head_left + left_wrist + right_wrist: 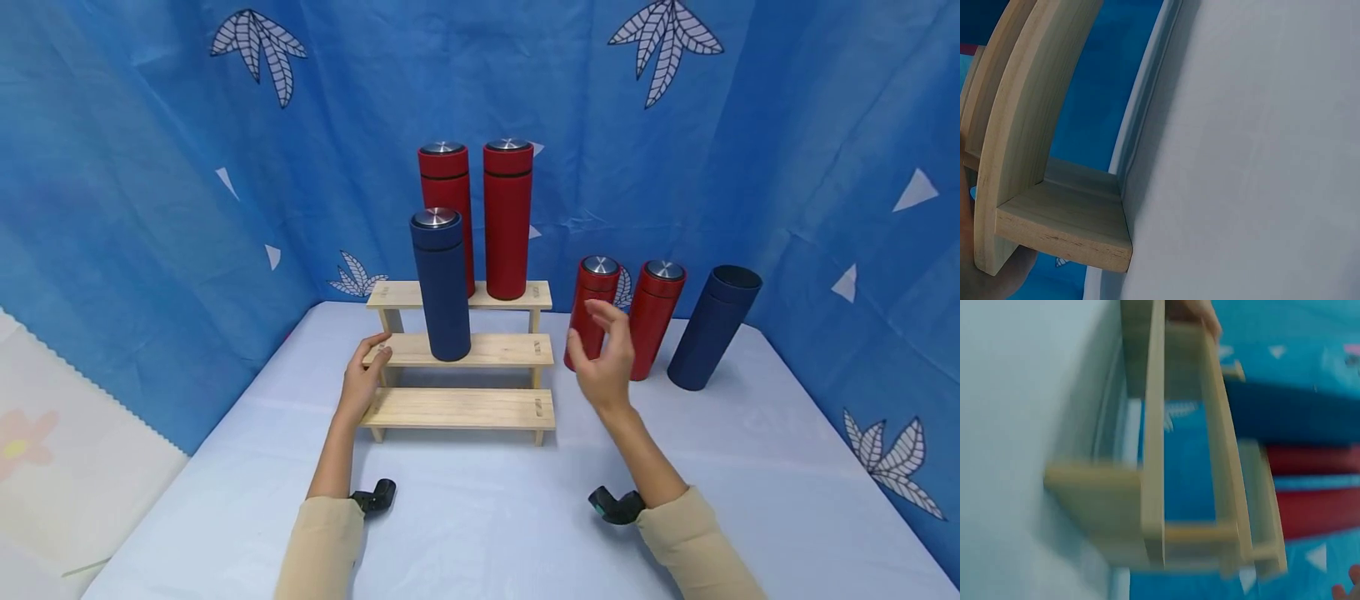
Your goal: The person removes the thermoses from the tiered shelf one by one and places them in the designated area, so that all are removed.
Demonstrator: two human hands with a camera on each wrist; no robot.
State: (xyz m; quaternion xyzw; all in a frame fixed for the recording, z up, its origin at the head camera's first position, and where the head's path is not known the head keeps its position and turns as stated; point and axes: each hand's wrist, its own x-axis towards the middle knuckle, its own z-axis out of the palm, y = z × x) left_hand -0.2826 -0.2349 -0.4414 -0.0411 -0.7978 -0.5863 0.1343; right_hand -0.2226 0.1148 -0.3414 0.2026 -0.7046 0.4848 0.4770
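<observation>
My left hand (362,383) holds the left end of a three-tier wooden rack (465,408), at its middle step. The left wrist view shows only part of that hand, behind the wood. My right hand (609,358) is raised with bent, parted fingers and nothing between them. It partly covers a red thermos flask (596,285) standing on the table; whether it touches the flask I cannot tell. On the middle step stands a blue flask (442,292). Two red flasks, a left one (446,192) and a right one (507,225), stand on the top step.
Right of my right hand, another red flask (654,325) and a dark-topped blue flask (712,329) stand on the white-covered table (480,525). Blue leaf-patterned cloth (375,83) hangs behind and at both sides.
</observation>
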